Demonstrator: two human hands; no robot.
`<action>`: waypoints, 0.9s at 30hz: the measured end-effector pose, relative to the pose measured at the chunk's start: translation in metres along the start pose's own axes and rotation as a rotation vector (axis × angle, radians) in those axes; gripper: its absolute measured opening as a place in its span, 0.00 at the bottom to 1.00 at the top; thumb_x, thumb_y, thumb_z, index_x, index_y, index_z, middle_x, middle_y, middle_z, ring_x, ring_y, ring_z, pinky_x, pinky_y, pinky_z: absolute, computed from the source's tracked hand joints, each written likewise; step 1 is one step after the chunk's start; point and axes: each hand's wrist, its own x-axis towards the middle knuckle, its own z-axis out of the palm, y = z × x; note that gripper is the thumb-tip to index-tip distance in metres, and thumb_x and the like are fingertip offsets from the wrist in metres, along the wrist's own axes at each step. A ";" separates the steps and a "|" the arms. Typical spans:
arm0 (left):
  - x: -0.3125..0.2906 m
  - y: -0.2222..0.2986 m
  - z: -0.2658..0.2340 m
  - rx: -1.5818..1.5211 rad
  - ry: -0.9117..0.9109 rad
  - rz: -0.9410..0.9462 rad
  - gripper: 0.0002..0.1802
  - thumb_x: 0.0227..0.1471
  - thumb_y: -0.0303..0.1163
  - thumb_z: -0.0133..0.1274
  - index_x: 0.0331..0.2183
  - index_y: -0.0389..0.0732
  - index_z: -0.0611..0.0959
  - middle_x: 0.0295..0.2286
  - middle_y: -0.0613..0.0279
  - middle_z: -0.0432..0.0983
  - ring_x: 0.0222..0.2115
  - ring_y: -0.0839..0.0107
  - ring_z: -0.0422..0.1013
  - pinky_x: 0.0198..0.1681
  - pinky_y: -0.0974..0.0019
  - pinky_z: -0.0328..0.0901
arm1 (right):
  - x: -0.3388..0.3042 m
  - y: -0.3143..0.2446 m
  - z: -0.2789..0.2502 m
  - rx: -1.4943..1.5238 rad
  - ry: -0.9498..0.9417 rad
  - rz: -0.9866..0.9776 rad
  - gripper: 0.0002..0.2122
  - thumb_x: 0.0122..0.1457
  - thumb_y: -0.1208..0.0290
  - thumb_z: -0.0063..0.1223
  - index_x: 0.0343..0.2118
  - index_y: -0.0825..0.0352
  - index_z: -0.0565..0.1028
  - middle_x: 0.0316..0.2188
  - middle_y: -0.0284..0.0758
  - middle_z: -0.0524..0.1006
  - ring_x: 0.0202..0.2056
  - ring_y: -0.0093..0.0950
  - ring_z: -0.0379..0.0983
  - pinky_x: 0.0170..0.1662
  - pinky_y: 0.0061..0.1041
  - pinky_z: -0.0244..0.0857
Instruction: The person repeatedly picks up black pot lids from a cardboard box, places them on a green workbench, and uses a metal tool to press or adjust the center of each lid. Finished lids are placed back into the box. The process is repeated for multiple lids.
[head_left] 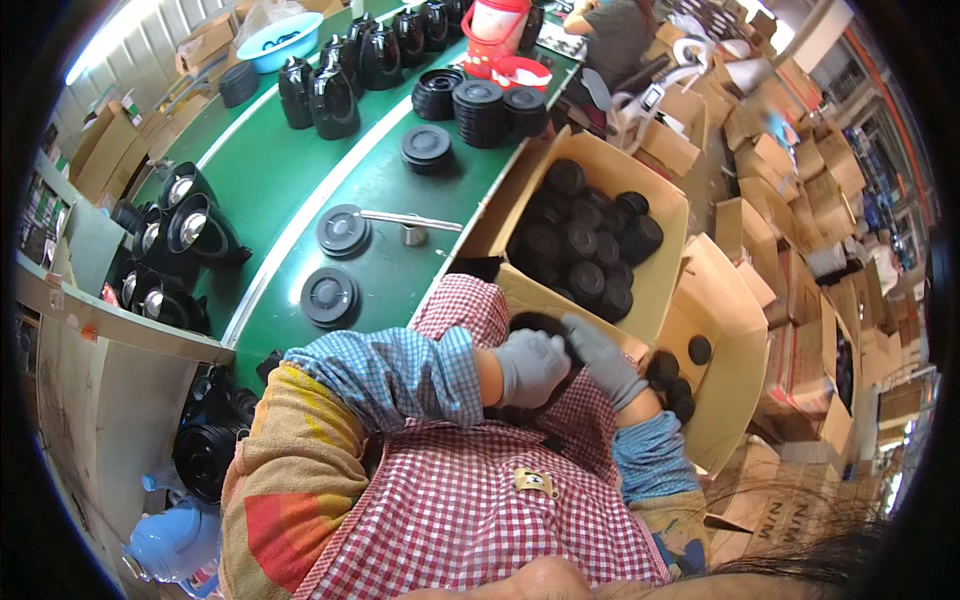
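Both my hands wear grey gloves and meet low over my lap, in front of the checked apron (470, 500). Between them is a black round part (540, 322), mostly covered by the gloves. My left hand (530, 368) is curled closed against it. From the other side, my right hand (603, 360) bends its fingers onto the same part. Just beyond my hands stands an open cardboard box (655, 290) filled with black round parts (580, 240). On the green table to the left lie two black discs (343, 231) and a metal rod (410, 219).
Stacked black discs (478, 112), a red bucket (495, 35) and glossy black housings (334, 103) stand farther along the table. More housings with silvery insides (192, 228) lie left. A second carton (735, 340) holds a few black parts. A person (615, 40) sits beyond.
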 end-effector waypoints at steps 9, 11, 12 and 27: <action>0.040 -0.031 -0.004 -0.310 -0.060 0.170 0.24 0.53 0.51 0.60 0.39 0.39 0.83 0.38 0.52 0.80 0.40 0.52 0.78 0.45 0.54 0.72 | -0.047 0.024 0.010 0.152 -0.019 0.287 0.22 0.68 0.65 0.49 0.61 0.70 0.68 0.59 0.46 0.73 0.60 0.39 0.69 0.63 0.32 0.61; 0.051 -0.087 -0.018 -0.588 0.060 0.052 0.23 0.52 0.49 0.62 0.42 0.40 0.83 0.39 0.51 0.80 0.42 0.50 0.77 0.47 0.52 0.71 | -0.045 0.030 0.000 -0.120 -0.081 0.136 0.23 0.67 0.66 0.51 0.62 0.69 0.68 0.59 0.46 0.73 0.60 0.40 0.69 0.62 0.32 0.62; 0.063 -0.136 -0.017 -0.489 0.346 0.066 0.23 0.52 0.47 0.63 0.45 0.43 0.84 0.40 0.50 0.80 0.44 0.52 0.76 0.49 0.54 0.70 | -0.043 0.026 -0.007 -0.258 -0.121 0.061 0.23 0.66 0.66 0.52 0.62 0.68 0.68 0.59 0.46 0.73 0.60 0.41 0.69 0.62 0.32 0.62; 0.035 -0.392 -0.015 0.169 0.171 -0.612 0.46 0.48 0.38 0.63 0.67 0.49 0.64 0.67 0.50 0.56 0.65 0.47 0.57 0.67 0.54 0.57 | -0.023 0.053 -0.036 0.176 0.390 0.257 0.17 0.66 0.75 0.50 0.56 0.73 0.74 0.53 0.45 0.78 0.54 0.35 0.75 0.59 0.30 0.66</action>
